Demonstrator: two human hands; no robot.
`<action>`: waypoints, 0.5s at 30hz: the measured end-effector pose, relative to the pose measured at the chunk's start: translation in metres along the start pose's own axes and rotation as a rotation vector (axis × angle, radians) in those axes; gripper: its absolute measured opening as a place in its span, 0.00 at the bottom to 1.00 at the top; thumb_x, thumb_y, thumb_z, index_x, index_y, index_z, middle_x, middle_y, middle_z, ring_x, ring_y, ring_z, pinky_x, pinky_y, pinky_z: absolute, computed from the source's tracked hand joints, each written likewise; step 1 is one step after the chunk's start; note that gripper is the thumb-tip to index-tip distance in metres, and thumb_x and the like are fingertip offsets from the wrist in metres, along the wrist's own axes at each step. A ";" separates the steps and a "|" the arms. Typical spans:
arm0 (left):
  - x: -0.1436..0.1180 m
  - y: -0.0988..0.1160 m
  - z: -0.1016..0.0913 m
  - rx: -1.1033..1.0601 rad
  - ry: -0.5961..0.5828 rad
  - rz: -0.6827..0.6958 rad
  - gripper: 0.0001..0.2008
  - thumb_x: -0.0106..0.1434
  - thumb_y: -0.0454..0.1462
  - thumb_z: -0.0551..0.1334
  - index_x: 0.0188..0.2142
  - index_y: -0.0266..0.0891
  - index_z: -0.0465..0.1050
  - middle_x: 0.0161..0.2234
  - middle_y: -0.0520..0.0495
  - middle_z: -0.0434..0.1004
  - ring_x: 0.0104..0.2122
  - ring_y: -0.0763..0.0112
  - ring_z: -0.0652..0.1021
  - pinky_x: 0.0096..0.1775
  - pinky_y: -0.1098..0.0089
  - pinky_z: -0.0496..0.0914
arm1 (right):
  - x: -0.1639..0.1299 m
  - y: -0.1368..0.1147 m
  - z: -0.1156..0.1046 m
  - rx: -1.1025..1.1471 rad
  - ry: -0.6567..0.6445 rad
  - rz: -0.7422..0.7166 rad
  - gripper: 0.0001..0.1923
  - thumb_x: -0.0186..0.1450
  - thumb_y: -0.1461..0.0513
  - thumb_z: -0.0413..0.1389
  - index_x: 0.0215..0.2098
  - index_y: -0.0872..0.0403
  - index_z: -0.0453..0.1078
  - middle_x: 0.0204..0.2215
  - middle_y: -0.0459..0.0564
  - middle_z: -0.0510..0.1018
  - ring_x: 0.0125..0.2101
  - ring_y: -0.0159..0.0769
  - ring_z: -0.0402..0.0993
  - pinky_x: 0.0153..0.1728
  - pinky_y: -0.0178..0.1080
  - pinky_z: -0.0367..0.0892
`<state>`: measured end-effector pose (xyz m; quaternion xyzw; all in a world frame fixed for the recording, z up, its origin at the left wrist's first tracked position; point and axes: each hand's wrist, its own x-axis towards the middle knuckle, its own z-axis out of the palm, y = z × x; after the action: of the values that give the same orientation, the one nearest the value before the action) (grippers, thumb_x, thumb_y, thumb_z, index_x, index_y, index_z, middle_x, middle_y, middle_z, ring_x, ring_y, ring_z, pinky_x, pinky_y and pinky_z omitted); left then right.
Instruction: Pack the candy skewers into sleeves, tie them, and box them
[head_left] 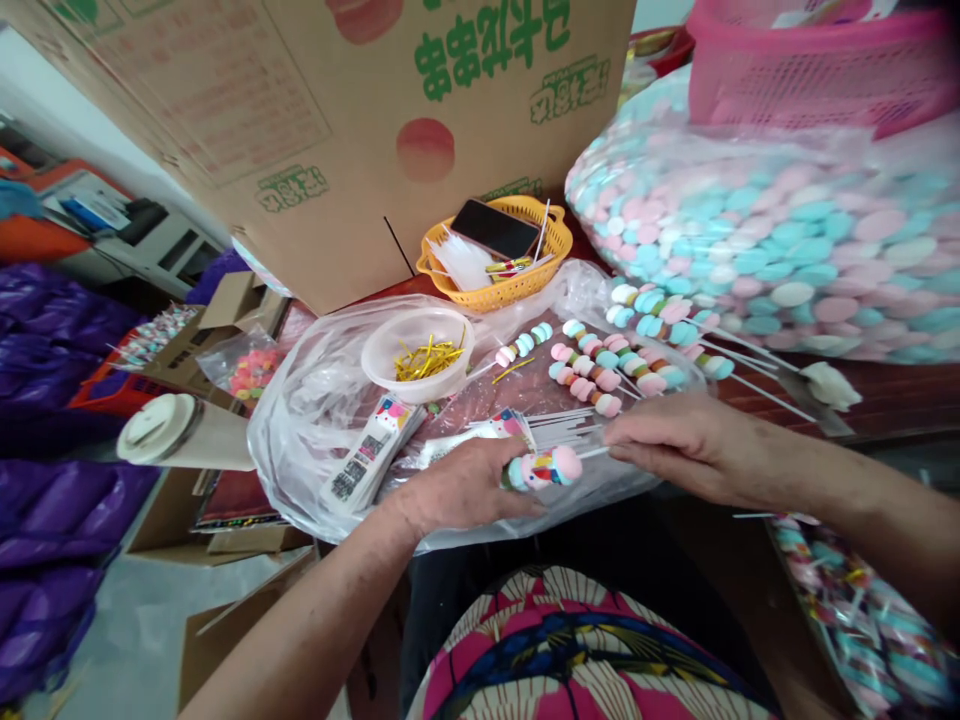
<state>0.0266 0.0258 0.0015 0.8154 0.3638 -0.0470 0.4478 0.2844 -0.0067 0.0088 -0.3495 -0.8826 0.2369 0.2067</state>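
A: What are the hands holding right now?

B: The left hand (457, 490) is closing its grip around a candy skewer (544, 468) at the candy end, fingers wrapped over the pastel pieces. The right hand (675, 440) is pinching the thin white stick (592, 452) that is poking out of it, fingertips together on the stick. The skewer is hovering just above the plastic sheet (315, 400) on the desk (885, 390), in front of the person's lap.

A: How would it be handling?

B: Very light, I'd say. The candies are looking soft and squashy, so a hard squeeze would probably be denting them or sliding them along. The stick is looking stiff but thin, likely to snap if bent.

A: So where is the best hold?

B: On the bare stick for steering, and lightly around the candies to steady them, much as both hands are doing now.

A: Anything close by?

B: Finished skewers (600, 365) are lying just beyond, and a bowl (416, 350) of gold twist ties (427, 358) is sitting to the left.
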 end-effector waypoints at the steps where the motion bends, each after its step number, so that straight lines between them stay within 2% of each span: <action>1: 0.001 0.000 0.000 -0.028 0.002 0.004 0.17 0.55 0.44 0.68 0.40 0.39 0.71 0.37 0.51 0.75 0.37 0.67 0.73 0.39 0.70 0.65 | 0.001 -0.001 0.001 -0.030 0.024 -0.015 0.16 0.70 0.62 0.44 0.28 0.55 0.67 0.22 0.45 0.71 0.23 0.30 0.65 0.25 0.33 0.55; 4: -0.001 -0.001 -0.003 -0.130 -0.006 0.013 0.20 0.53 0.45 0.69 0.42 0.38 0.71 0.38 0.51 0.74 0.38 0.67 0.72 0.40 0.70 0.65 | 0.001 0.000 -0.001 -0.157 0.064 -0.057 0.15 0.69 0.64 0.45 0.26 0.54 0.67 0.21 0.46 0.71 0.24 0.32 0.66 0.27 0.35 0.55; 8: -0.005 0.002 -0.005 -0.229 -0.076 -0.012 0.17 0.53 0.45 0.69 0.38 0.38 0.71 0.34 0.54 0.73 0.35 0.69 0.71 0.38 0.71 0.64 | 0.001 -0.002 -0.005 -0.200 -0.017 -0.120 0.14 0.69 0.64 0.46 0.27 0.54 0.68 0.21 0.46 0.71 0.24 0.33 0.66 0.28 0.35 0.54; 12: 0.004 0.008 0.005 -0.214 -0.072 -0.026 0.17 0.50 0.46 0.69 0.32 0.37 0.70 0.28 0.54 0.68 0.31 0.71 0.69 0.34 0.72 0.63 | 0.012 -0.011 0.017 -0.105 -0.002 -0.105 0.13 0.68 0.66 0.46 0.29 0.55 0.69 0.23 0.48 0.73 0.26 0.33 0.68 0.29 0.35 0.55; 15: 0.011 0.009 0.014 -0.248 -0.077 -0.011 0.17 0.51 0.44 0.70 0.36 0.38 0.71 0.29 0.54 0.69 0.31 0.70 0.70 0.33 0.72 0.63 | 0.018 -0.013 0.034 -0.075 -0.047 -0.060 0.11 0.67 0.67 0.47 0.29 0.56 0.69 0.23 0.48 0.74 0.26 0.33 0.68 0.28 0.35 0.55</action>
<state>0.0441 0.0179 -0.0051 0.7494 0.3537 -0.0353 0.5585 0.2474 -0.0111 -0.0071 -0.3249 -0.9055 0.2053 0.1797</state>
